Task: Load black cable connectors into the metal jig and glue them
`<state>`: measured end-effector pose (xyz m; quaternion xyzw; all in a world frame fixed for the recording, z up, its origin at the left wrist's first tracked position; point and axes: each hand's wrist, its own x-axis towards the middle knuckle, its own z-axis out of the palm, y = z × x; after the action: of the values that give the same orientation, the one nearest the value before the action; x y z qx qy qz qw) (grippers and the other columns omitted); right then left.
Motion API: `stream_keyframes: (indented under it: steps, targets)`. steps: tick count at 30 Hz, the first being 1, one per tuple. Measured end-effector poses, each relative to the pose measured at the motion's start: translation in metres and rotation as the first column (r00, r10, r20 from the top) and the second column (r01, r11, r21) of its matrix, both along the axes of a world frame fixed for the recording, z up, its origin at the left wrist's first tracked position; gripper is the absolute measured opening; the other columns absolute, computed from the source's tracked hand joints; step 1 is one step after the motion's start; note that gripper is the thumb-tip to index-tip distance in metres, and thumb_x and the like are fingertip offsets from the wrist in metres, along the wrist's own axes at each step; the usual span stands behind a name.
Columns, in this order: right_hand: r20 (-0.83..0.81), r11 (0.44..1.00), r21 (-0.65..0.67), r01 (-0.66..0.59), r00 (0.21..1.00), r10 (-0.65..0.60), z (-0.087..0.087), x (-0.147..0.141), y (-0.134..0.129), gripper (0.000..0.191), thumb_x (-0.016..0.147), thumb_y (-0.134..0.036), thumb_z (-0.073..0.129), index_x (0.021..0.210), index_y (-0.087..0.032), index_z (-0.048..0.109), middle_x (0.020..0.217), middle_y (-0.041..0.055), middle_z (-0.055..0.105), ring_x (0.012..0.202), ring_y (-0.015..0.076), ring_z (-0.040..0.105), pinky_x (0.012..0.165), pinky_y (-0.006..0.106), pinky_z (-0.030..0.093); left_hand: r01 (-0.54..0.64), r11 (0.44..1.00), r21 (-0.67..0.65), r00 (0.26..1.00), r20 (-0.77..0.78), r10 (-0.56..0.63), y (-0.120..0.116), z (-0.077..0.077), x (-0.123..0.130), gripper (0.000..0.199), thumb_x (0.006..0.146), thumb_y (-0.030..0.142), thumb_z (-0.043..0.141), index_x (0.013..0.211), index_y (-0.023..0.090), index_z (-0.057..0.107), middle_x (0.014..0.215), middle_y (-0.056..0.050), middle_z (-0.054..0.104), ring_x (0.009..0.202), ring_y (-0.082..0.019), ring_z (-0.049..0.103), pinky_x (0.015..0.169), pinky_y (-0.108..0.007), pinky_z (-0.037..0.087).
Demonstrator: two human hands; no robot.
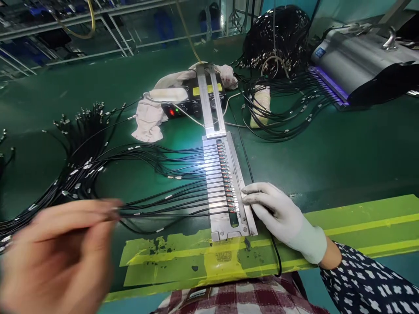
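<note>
White-gloved right hand (284, 218), half-open against slotted metal jig (215, 205); bare left hand (65, 248) pinched on shiny tip (115, 210).

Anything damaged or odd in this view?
The yellow tape on the table looks worn, with ragged edges and dark patches near the metal holder. Also, the right hand wears a white glove; the left hand is bare.

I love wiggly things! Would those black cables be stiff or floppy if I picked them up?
The black cables would probably flop, since they bend and curve over the green table. They might feel a little springy, because their curves look smooth. They may tangle: many cross.
</note>
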<state>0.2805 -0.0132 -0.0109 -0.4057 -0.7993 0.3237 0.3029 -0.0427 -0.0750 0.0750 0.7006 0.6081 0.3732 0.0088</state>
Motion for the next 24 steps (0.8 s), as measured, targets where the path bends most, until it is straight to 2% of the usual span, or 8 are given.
stream_keyframes:
  steps: [1, 2, 4, 6, 7, 11, 15, 24]
  targets:
    - [-0.001, 1.000, 0.000, 0.002, 1.000, -0.002, 0.000, 0.000, 0.000, 0.023, 0.096, -0.018, 0.047, 0.108, -0.024, 0.066, 0.120, 0.0082, 0.060, 0.113, 0.0264, 0.056, 0.094, 0.048, 0.051, 0.037, 0.999, -0.030, 0.999, 0.016, -0.037, 0.002, -0.009, 0.012, 0.016, 0.091, 0.013, 0.053, 0.102, 0.024, 0.052, 0.097, -0.001, 0.053, 0.087, -0.017, 0.054, 0.076, -0.035, 0.045]
    - [-0.003, 1.000, 0.001, 0.004, 1.000, -0.004, 0.001, 0.000, 0.000, 0.023, 0.096, -0.018, 0.047, 0.108, -0.024, 0.066, 0.119, 0.0083, 0.061, 0.113, 0.0264, 0.056, 0.094, 0.049, 0.051, 0.149, 0.985, -0.084, 0.989, 0.007, -0.149, 0.004, -0.022, 0.024, 0.014, 0.089, 0.010, 0.054, 0.096, 0.023, 0.054, 0.092, 0.000, 0.053, 0.084, -0.016, 0.053, 0.074, -0.031, 0.046]
    - [-0.009, 1.000, 0.001, 0.005, 1.000, -0.005, 0.001, 0.000, 0.000, 0.023, 0.096, -0.017, 0.047, 0.107, -0.024, 0.066, 0.119, 0.0084, 0.061, 0.112, 0.0261, 0.056, 0.094, 0.049, 0.051, 0.366, 0.898, -0.246, 0.929, 0.043, -0.367, 0.004, -0.048, 0.044, 0.017, 0.090, 0.005, 0.051, 0.095, 0.020, 0.054, 0.092, -0.002, 0.053, 0.086, -0.014, 0.053, 0.075, -0.025, 0.047]
    - [-0.019, 1.000, 0.001, 0.007, 1.000, -0.007, 0.001, -0.001, 0.001, 0.022, 0.096, -0.016, 0.047, 0.106, -0.023, 0.066, 0.118, 0.0083, 0.062, 0.112, 0.0254, 0.056, 0.094, 0.048, 0.051, 0.485, 0.810, -0.329, 0.871, 0.094, -0.483, 0.003, -0.066, 0.055, 0.019, 0.092, 0.003, 0.047, 0.100, 0.019, 0.054, 0.096, -0.004, 0.052, 0.090, -0.013, 0.053, 0.079, -0.023, 0.048]
    - [-0.023, 1.000, -0.002, 0.008, 1.000, -0.008, 0.001, -0.001, 0.002, 0.022, 0.096, -0.016, 0.047, 0.106, -0.023, 0.066, 0.117, 0.0081, 0.062, 0.111, 0.0250, 0.056, 0.094, 0.048, 0.050, 0.514, 0.786, -0.343, 0.853, 0.113, -0.509, 0.003, -0.070, 0.057, 0.020, 0.092, 0.003, 0.047, 0.102, 0.018, 0.054, 0.098, -0.004, 0.052, 0.092, -0.012, 0.053, 0.081, -0.022, 0.047]
    - [-0.036, 1.000, -0.029, 0.009, 0.999, -0.010, 0.002, -0.002, 0.003, 0.022, 0.095, -0.014, 0.048, 0.105, -0.022, 0.065, 0.117, 0.0077, 0.061, 0.111, 0.0237, 0.056, 0.094, 0.046, 0.049, 0.563, 0.747, -0.353, 0.821, 0.132, -0.556, 0.008, -0.068, 0.050, 0.026, 0.093, 0.003, 0.048, 0.113, 0.017, 0.056, 0.098, -0.005, 0.055, 0.089, -0.011, 0.055, 0.078, -0.019, 0.047]
    - [-0.046, 0.999, -0.054, 0.001, 0.999, -0.004, 0.002, -0.001, 0.004, 0.022, 0.094, -0.014, 0.048, 0.106, -0.022, 0.065, 0.117, 0.0072, 0.060, 0.112, 0.0229, 0.055, 0.095, 0.044, 0.049, 0.587, 0.709, -0.392, 0.779, 0.033, -0.626, 0.015, -0.066, 0.045, 0.040, 0.092, 0.001, 0.041, 0.127, 0.015, 0.054, 0.094, -0.007, 0.056, 0.081, -0.013, 0.056, 0.070, -0.022, 0.049]
    - [-0.059, 0.996, -0.087, -0.003, 0.998, -0.002, 0.002, -0.001, 0.006, 0.022, 0.095, -0.013, 0.049, 0.106, -0.021, 0.066, 0.116, 0.0064, 0.060, 0.111, 0.0214, 0.055, 0.095, 0.041, 0.047, 0.616, 0.664, -0.424, 0.729, -0.014, -0.684, 0.029, -0.064, 0.051, 0.037, 0.093, 0.004, 0.038, 0.124, 0.013, 0.056, 0.096, -0.009, 0.058, 0.082, -0.015, 0.058, 0.071, -0.025, 0.053]
